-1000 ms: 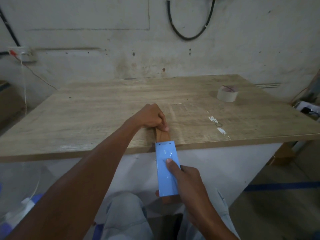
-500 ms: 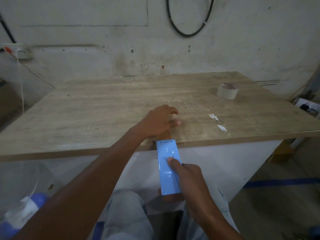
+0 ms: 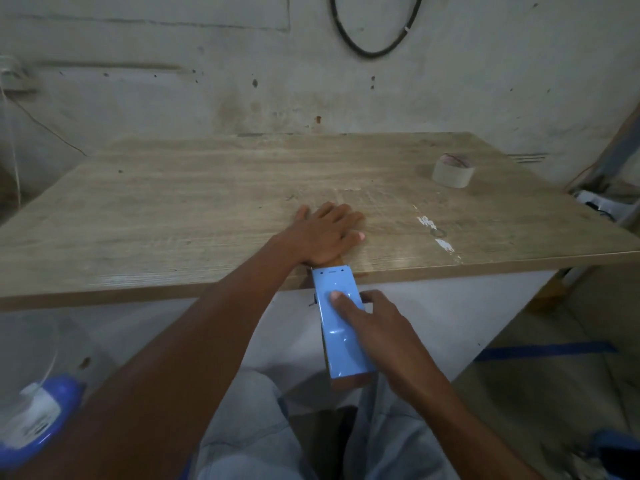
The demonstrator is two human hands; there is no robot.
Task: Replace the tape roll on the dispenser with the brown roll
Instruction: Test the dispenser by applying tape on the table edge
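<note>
The left hand lay flat and open on the table, fingers spread, pressing down the brown tape that ran out from under its heel to the table's near edge. The right hand gripped the blue dispenser just below that edge, forefinger laid along its top. A pale tape roll sat well apart at the far right of the table.
</note>
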